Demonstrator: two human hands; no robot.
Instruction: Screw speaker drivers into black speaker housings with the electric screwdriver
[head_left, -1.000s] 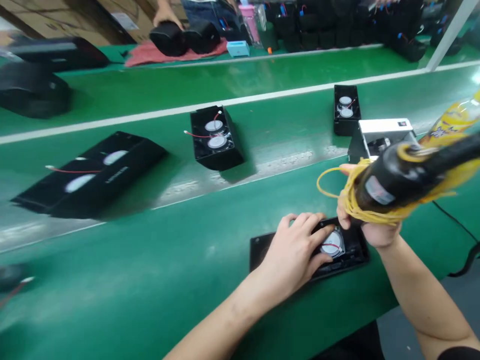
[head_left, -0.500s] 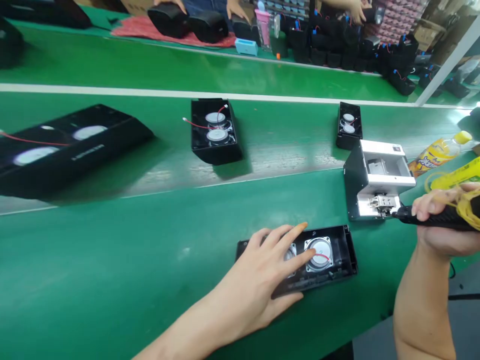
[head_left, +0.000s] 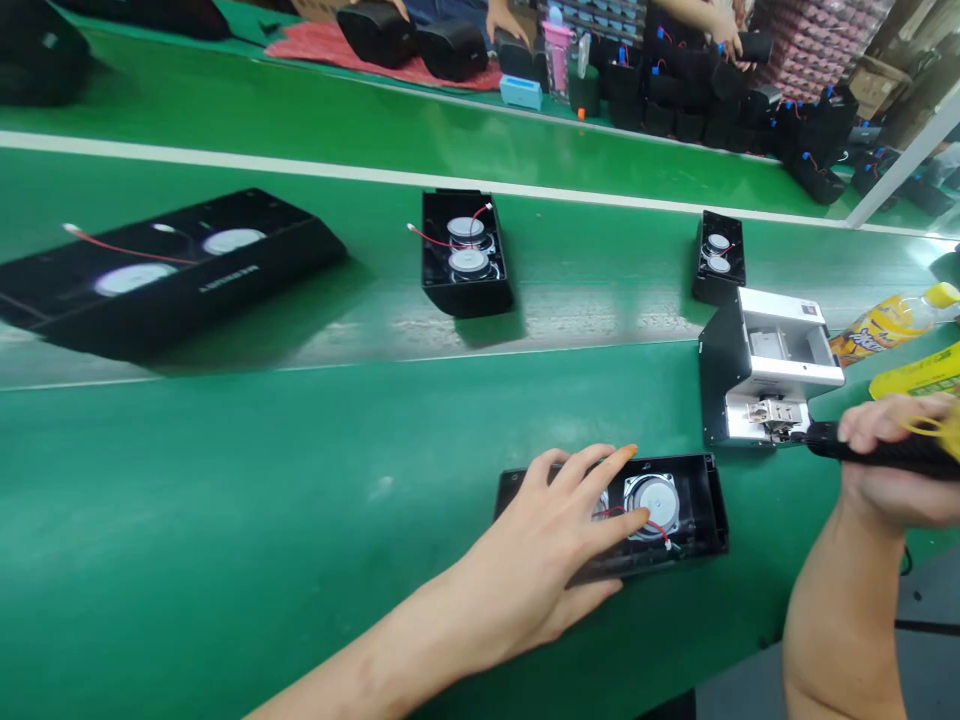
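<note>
The green bench (head_left: 225,520) fills nearly the whole scene, with a paler conveyor strip (head_left: 570,290) running left to right across its middle and a white line beyond that. Largest on the strip is a long black speaker housing (head_left: 172,270) at far left, blurred, with two pale drivers and a red wire showing. To its right sits a smaller open speaker housing (head_left: 466,255) with two round drivers and a red lead trailing left, and farther right again a still smaller one (head_left: 720,257).

On the near side of the bench lies the open black speaker shell (head_left: 679,505), flat, its round silver driver (head_left: 652,500) facing up with a red wire across it. The left hand (head_left: 555,545) lies spread over the shell's left half, fingers fanned wide, covering whatever sits there; it presses rather than grips.

Just right of and behind the shell stands a white and black screw feeder box (head_left: 757,370). The right hand (head_left: 892,470) is wrapped around a black electric screwdriver (head_left: 862,452), whose tip meets the metal slot at the box's front. Yellow cord loops by that hand. A yellow drink bottle (head_left: 885,325) lies just behind the box.

Across the far bench are a red cloth (head_left: 330,45), a pink bottle (head_left: 556,60), rows of black speakers (head_left: 750,100), and other people's hands.
</note>
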